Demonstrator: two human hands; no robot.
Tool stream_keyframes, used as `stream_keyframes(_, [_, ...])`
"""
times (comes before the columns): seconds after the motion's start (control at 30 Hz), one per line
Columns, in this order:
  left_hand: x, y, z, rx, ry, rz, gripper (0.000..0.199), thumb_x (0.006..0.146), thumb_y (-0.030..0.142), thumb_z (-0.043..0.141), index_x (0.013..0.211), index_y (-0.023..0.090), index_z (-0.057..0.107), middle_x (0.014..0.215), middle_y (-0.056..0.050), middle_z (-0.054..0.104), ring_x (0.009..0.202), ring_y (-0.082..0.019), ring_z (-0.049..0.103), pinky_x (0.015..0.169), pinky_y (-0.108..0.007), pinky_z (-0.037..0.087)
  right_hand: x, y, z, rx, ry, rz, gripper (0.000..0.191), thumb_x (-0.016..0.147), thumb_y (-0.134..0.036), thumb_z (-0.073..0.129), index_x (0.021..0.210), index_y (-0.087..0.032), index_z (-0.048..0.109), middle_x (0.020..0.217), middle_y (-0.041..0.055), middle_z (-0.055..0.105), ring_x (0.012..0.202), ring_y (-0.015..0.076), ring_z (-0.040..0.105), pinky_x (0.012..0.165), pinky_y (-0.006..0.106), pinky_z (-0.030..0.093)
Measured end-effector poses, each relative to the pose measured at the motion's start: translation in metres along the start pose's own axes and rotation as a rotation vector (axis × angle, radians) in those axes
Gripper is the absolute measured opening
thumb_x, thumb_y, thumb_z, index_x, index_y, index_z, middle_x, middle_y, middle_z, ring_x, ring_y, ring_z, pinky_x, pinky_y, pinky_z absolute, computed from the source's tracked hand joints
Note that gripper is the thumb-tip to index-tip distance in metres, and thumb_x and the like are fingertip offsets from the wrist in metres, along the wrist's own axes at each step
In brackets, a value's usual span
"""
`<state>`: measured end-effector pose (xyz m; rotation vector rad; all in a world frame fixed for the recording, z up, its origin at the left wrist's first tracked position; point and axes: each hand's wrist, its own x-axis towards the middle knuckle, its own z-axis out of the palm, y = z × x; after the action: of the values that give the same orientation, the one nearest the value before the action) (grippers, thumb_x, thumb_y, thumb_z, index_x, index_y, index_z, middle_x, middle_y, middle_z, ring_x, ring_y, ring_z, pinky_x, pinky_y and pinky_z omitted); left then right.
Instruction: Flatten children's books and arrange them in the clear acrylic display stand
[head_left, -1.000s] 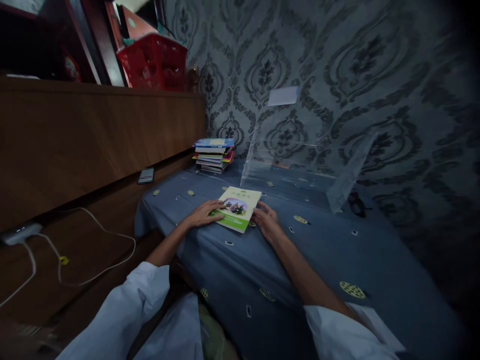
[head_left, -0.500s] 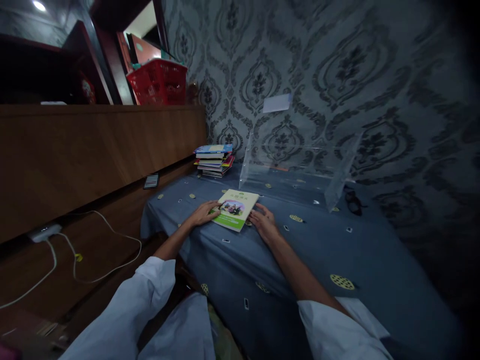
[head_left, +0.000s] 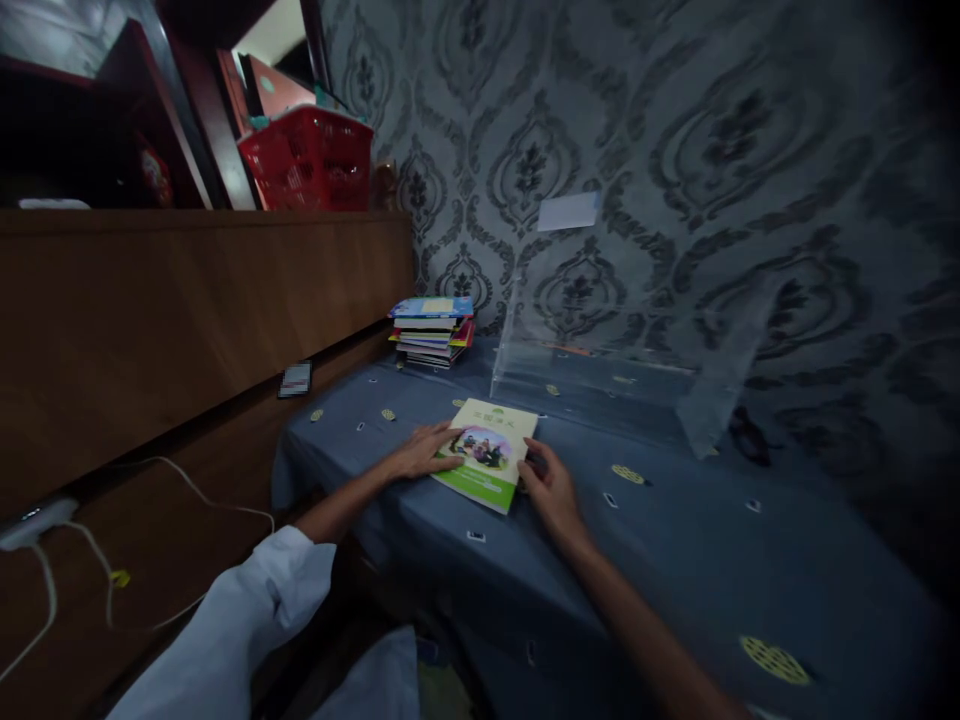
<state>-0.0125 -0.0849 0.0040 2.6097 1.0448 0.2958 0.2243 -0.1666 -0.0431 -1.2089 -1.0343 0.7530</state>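
A thin book (head_left: 491, 447) with a pale cover, a group picture and a green lower band lies face up on the blue patterned tablecloth (head_left: 645, 560). My left hand (head_left: 426, 450) rests over its left edge, fingers spread and laid on the cover. At the right edge, my right hand (head_left: 551, 485) is curled against the book, thumb and fingers gripping its side. Behind the book stands a clear acrylic stand (head_left: 600, 385) with slanted sides.
A stack of books (head_left: 431, 330) stands at the back left of the table. A dark object (head_left: 750, 438) lies at the right by the wall. On the wooden cabinet (head_left: 202, 300) sits a red basket (head_left: 311, 158). White cables (head_left: 105, 575) hang from a power strip (head_left: 37, 522) at the left.
The whole view has shifted, and the book now appears lower and nearer. My right hand's fingers are more curled at the book's edge; my left hand stays on the left side.
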Motion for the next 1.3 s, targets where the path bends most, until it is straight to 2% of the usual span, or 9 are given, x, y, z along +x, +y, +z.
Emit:
stream_keyframes(0.17, [0.041,-0.009,-0.007,0.001,-0.096,0.015,0.082,0.091,0.066,0.055,0.154,0.017,0.036,0.164,-0.018,0.028,0.152,-0.034,0.025,0.122,-0.046,0.021,-0.007,-0.012,-0.008,-0.027,-0.029,0.134,0.063,0.068,-0.056,0.073,0.120,-0.020,0.064,0.103,0.0105,0.076,0.095,0.0295,0.072,0.080,0.042,0.061])
stream_keyframes(0.3, [0.070,-0.017,-0.002,-0.011,-0.122,0.035,0.087,0.090,0.068,0.054,0.157,0.018,0.029,0.167,-0.017,0.018,0.155,-0.034,0.015,0.123,-0.048,0.017,-0.009,-0.025,-0.011,-0.073,0.018,0.187,0.060,0.066,-0.056,0.077,0.113,-0.021,0.069,0.106,0.0102,0.077,0.102,0.0307,0.072,0.083,0.039,0.061])
stream_keyframes(0.43, [0.086,-0.017,0.001,-0.019,-0.138,0.028,0.089,0.092,0.068,0.049,0.158,0.013,0.023,0.167,-0.021,0.012,0.156,-0.033,0.007,0.124,-0.049,0.012,-0.010,-0.035,-0.012,-0.108,0.060,0.254,0.059,0.064,-0.057,0.079,0.109,-0.021,0.072,0.108,0.0098,0.078,0.105,0.0309,0.071,0.086,0.036,0.062])
stream_keyframes(0.63, [0.093,-0.006,0.003,0.000,-0.121,0.028,0.088,0.095,0.067,0.043,0.156,0.007,0.022,0.167,-0.022,0.012,0.156,-0.031,0.007,0.125,-0.046,0.011,-0.011,-0.044,-0.017,-0.049,0.093,0.368,0.067,0.060,-0.058,0.084,0.113,-0.019,0.071,0.105,0.0105,0.079,0.096,0.0303,0.075,0.078,0.034,0.064])
stream_keyframes(0.77, [0.093,0.005,0.007,0.007,-0.113,0.034,0.088,0.096,0.067,0.040,0.156,0.006,0.022,0.167,-0.020,0.015,0.156,-0.033,0.005,0.125,-0.045,0.012,-0.010,-0.047,-0.024,0.007,0.149,0.419,0.067,0.058,-0.054,0.086,0.112,-0.019,0.070,0.095,0.0106,0.079,0.086,0.0311,0.077,0.077,0.038,0.065])
stream_keyframes(1.0, [0.096,0.032,0.022,-0.021,-0.124,0.008,0.092,0.096,0.071,0.031,0.158,0.005,0.018,0.167,-0.019,0.012,0.156,-0.036,-0.001,0.125,-0.048,0.011,-0.003,-0.046,-0.054,-0.027,0.187,0.440,0.055,0.056,-0.052,0.085,0.103,-0.025,0.073,0.093,0.0126,0.078,0.088,0.0371,0.076,0.077,0.049,0.066])
stream_keyframes(1.17, [0.099,0.054,0.032,-0.030,-0.104,-0.025,0.087,0.096,0.066,0.037,0.157,0.005,0.020,0.167,-0.020,0.012,0.155,-0.038,0.001,0.125,-0.049,0.013,0.005,-0.058,-0.069,-0.135,0.207,0.387,0.054,0.058,-0.058,0.082,0.099,-0.023,0.074,0.080,0.0097,0.076,0.072,0.0301,0.074,0.068,0.043,0.064])
stream_keyframes(1.3, [0.103,0.064,0.039,-0.075,-0.077,-0.023,0.085,0.096,0.062,0.042,0.156,0.004,0.024,0.166,-0.021,0.015,0.155,-0.039,0.003,0.125,-0.050,0.014,0.016,-0.061,-0.077,-0.197,0.099,0.289,0.052,0.062,-0.057,0.080,0.099,-0.021,0.074,0.079,0.0079,0.075,0.068,0.0244,0.071,0.064,0.037,0.060])
